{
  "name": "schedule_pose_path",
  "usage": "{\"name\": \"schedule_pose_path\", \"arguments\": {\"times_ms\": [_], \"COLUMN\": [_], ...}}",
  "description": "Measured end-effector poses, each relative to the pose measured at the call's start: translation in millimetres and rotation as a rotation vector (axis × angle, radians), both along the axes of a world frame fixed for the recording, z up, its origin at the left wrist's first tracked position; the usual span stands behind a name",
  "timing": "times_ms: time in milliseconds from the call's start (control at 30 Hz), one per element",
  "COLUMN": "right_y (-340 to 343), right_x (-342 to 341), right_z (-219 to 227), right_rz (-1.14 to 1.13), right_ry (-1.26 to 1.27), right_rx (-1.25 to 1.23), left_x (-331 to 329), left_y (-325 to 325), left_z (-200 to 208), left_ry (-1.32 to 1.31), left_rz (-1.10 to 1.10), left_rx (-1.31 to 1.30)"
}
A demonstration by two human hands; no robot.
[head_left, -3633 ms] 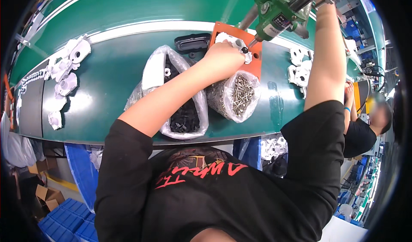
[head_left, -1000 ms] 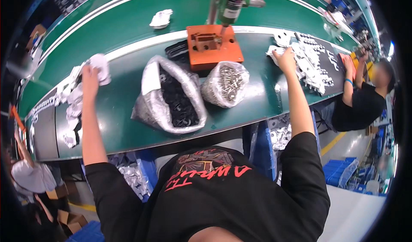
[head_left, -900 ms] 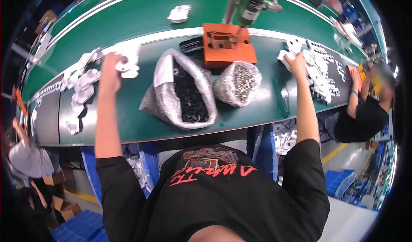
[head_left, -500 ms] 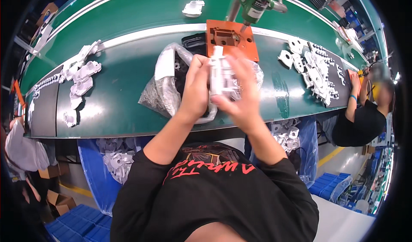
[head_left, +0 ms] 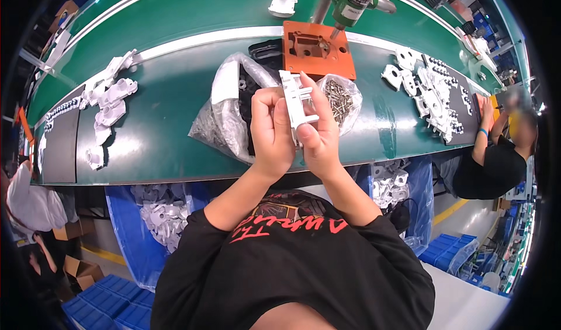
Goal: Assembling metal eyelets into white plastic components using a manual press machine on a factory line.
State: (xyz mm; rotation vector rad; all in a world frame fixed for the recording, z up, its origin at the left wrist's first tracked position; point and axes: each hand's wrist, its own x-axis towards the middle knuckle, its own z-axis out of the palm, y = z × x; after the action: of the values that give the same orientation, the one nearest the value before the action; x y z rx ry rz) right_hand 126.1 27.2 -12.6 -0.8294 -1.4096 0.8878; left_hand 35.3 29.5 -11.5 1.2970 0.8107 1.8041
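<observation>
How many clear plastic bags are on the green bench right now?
2. One large clear plastic bag of black parts lies left of the hands; a smaller clear bag of metal screws sits just right, below the orange fixture block. Hands may hide more.

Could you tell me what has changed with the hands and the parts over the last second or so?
Both hands left the piles at either side and met in the middle; the left hand and right hand now hold white plastic parts together. The orange fixture, both bags and the piles stayed put.
</observation>
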Motion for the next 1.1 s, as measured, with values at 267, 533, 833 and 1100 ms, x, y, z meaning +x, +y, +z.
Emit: {"name": "schedule_pose_path", "arguments": {"times_ms": [267, 533, 833, 1100], "right_y": [3, -1, 6, 15], "right_x": [16, 19, 87, 96], "right_z": [15, 20, 31, 13], "right_rz": [0.454, 0.826, 0.549, -0.325], "right_ry": [0.796, 1.385, 0.357, -0.923], "right_rx": [-0.638, -0.697, -0.732, 0.004], "left_x": [-19, -41, -21, 32], "left_y": [-4, 25, 108, 171], "left_z": [10, 18, 38, -8], "left_ry": [0.469, 0.859, 0.923, 1.572], "left_rz": [-0.087, -0.041, -0.05, 0.26], "left_rx": [0.197, 0.528, 0.605, 0.708]}}
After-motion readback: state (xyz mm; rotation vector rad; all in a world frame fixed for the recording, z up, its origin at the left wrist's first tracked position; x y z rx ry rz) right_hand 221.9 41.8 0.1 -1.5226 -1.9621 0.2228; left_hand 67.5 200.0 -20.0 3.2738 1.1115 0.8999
